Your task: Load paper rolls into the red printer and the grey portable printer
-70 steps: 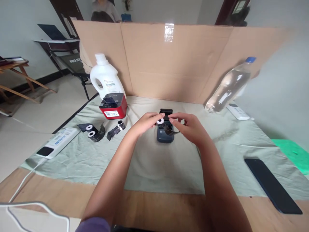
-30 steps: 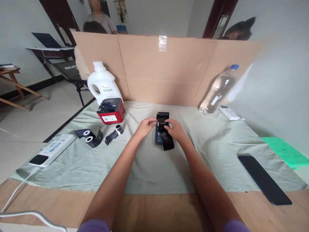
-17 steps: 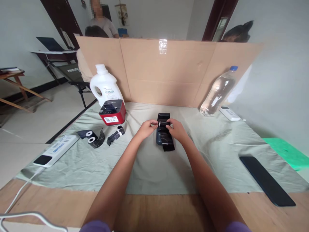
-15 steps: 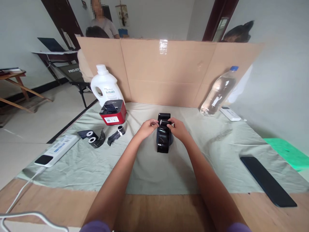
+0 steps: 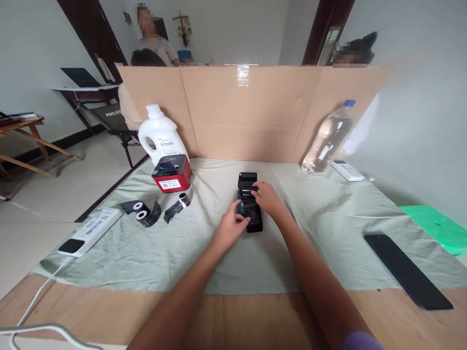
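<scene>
A black handheld device [image 5: 247, 181], like a card terminal or small printer, lies mid-table with its flap raised at the far end. A black roll [image 5: 249, 190] sits at its opening, and a glossy black strip [image 5: 254, 222] from it hangs over the device toward me. My right hand [image 5: 268, 197] grips the roll's right end between thumb and fingertips. My left hand [image 5: 233, 224] is at the device's left side, index finger and thumb apart, the thumb touching the strip's edge. Its other fingers are partly hidden.
To the left lie black rolls with white cores [image 5: 143, 215], another loose roll [image 5: 183, 199], a red-and-black box-shaped device [image 5: 172, 177], a white jug [image 5: 160, 133] and a power strip [image 5: 89, 235]. On the right are a water bottle [image 5: 330, 138] and a phone [image 5: 406, 272]. Cardboard [image 5: 251, 112] stands behind.
My left hand has left the roll and come down toward me to the device's left side. The strip's near end has shifted right. My right hand stays at the roll.
</scene>
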`<action>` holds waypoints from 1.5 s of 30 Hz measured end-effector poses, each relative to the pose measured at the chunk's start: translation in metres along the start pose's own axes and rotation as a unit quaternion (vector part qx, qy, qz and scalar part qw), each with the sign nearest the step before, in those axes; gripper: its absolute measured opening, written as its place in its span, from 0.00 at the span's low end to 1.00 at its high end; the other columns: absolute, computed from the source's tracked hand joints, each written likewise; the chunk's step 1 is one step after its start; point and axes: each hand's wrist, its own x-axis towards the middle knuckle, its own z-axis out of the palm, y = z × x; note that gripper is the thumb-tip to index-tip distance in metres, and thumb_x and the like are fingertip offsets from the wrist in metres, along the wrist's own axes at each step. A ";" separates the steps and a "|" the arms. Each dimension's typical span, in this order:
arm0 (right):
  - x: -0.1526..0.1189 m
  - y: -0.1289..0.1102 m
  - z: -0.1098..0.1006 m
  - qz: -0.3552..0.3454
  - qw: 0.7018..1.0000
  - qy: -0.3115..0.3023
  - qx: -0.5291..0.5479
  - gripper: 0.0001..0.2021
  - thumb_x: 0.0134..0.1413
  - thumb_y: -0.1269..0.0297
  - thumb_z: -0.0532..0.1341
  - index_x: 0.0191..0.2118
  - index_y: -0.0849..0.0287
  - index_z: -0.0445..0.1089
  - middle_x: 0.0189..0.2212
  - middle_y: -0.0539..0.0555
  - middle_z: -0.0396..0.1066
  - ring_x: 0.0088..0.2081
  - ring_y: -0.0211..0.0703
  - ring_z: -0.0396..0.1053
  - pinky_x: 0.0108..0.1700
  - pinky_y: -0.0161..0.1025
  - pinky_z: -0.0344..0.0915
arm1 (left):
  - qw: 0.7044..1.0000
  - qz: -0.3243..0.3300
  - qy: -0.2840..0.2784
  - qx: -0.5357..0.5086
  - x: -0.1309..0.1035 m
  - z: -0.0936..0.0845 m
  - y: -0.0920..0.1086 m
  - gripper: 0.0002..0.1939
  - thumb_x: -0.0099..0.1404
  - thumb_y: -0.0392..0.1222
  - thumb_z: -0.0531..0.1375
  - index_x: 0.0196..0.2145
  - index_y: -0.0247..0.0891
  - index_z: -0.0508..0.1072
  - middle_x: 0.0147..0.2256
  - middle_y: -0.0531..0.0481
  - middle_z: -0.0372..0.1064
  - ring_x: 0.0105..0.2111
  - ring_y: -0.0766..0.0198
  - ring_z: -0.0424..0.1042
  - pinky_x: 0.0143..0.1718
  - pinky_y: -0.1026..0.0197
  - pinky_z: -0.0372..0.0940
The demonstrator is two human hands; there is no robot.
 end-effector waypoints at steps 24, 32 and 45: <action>0.009 0.006 0.033 0.064 0.980 0.110 0.150 0.33 0.55 0.60 0.60 0.65 0.62 0.52 0.57 0.65 0.63 0.53 0.54 0.63 0.57 0.54 0.59 | 0.997 0.062 -0.011 -0.043 0.004 0.012 -0.024 0.20 0.62 0.46 0.60 0.50 0.36 0.74 0.24 0.55 0.69 0.24 0.68 0.65 0.30 0.64 0.61; 0.007 0.009 0.006 0.043 0.976 0.049 0.207 0.15 0.56 0.57 0.59 0.45 0.58 0.75 0.46 0.58 0.68 0.37 0.42 0.67 0.49 0.44 0.66 | 0.994 0.093 -0.033 -0.034 0.007 0.001 -0.026 0.08 0.59 0.41 0.60 0.34 0.36 0.78 0.22 0.55 0.65 0.22 0.69 0.62 0.27 0.65 0.57; 0.002 0.013 0.021 0.157 0.965 -0.051 0.204 0.22 0.48 0.66 0.65 0.52 0.54 0.71 0.49 0.59 0.67 0.47 0.47 0.68 0.50 0.45 0.66 | 0.995 0.071 -0.062 -0.026 0.007 -0.005 -0.024 0.07 0.59 0.38 0.59 0.33 0.37 0.77 0.23 0.53 0.66 0.23 0.69 0.62 0.28 0.65 0.57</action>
